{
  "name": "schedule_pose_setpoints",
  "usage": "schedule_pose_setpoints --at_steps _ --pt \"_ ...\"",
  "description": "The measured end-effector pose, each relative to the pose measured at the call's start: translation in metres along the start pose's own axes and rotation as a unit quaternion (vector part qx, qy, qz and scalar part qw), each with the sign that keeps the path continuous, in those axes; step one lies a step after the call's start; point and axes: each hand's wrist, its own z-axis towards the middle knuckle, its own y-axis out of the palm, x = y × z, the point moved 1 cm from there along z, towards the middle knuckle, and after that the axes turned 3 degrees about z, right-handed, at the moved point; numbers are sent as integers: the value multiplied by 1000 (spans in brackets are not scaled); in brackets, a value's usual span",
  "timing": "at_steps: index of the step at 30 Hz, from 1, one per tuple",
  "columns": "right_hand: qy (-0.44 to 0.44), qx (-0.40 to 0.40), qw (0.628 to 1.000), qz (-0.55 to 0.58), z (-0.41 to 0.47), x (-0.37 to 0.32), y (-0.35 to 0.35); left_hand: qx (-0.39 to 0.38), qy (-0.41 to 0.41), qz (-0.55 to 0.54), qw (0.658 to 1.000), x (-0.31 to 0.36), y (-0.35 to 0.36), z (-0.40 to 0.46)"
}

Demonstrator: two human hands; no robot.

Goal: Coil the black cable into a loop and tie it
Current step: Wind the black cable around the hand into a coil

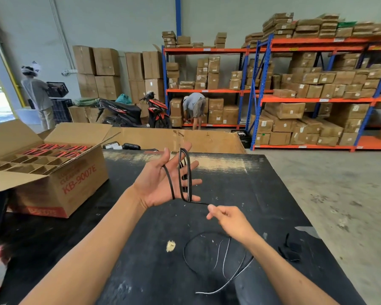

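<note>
Head cam: your left hand (163, 183) is up over the black table (141, 260), palm toward you, fingers spread open and pointing up/away. The black cable (186, 172) is wrapped around it in a few narrow loops, long axis running roughly vertical in frame, from the fingertips down to the heel of the palm. One strand crosses the palm nearer the thumb, the other turns sit bunched near the middle/ring fingers. The fingers aren't curled on it; the loops just hang over the open hand.

From the bottom of the loops the cable runs short and taut, down-right, to your right hand (227, 219). Right hand is just below and right of the left, close but not touching, thumb and forefinger pinched shut on the cable, other fingers curled in.

Rest of the cable hangs under the right wrist and lies in a loose open curve on the table close to you, free end trailing toward the bottom edge of frame. Thin white stripe visible along it.

Open cardboard box (53, 179) w/ red print sits on the table at left, well apart from both hands. Small black strap (289, 249) lies on the table at right, near your right forearm.
</note>
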Motion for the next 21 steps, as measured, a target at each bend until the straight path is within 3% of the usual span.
schedule_pose_setpoints --at_steps 2,9,12,15,18,21 --pt "12 -19 999 -28 4 -3 -8 9 12 -8 1000 1 0 1" --pt "138 -287 948 -32 -7 1 7 28 29 -1 999 4 2 3" --pt "149 -328 932 -27 -8 2 10 34 32 6 999 5 1 2" --pt "137 -298 943 -50 -7 0 13 48 22 -4 999 7 1 0" --pt "90 -163 973 -134 1 -5 12 -9 -24 5 1000 2 4 0" --pt "54 -19 981 -185 19 -17 -4 -71 -121 21 990 -11 3 -2"
